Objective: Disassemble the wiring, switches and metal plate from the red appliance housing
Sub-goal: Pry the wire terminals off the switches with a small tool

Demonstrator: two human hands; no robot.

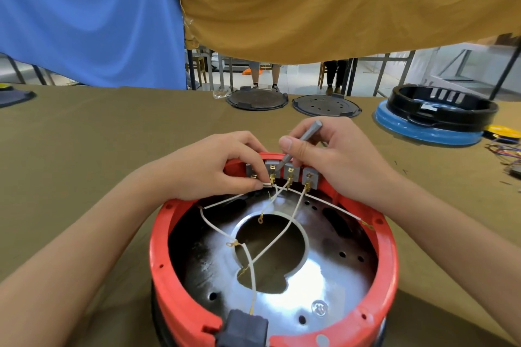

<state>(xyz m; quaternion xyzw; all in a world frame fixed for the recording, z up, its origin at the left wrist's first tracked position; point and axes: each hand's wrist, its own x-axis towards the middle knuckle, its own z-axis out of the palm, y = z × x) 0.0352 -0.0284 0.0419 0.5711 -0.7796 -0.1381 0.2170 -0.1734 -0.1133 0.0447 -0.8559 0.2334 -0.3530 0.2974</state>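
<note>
The left hand (225,169) is pinching a white wire (266,185) at the switch terminals (282,172); the right hand (332,160) is gripping a grey prying tool (301,144), likely levering a connector loose next.

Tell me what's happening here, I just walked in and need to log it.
A person is stripping a red appliance housing. The left hand pinches a white wire at the row of switches, while the right hand works a gray tool against a terminal. The wires remain attached; the metal plate is still inside.
</note>
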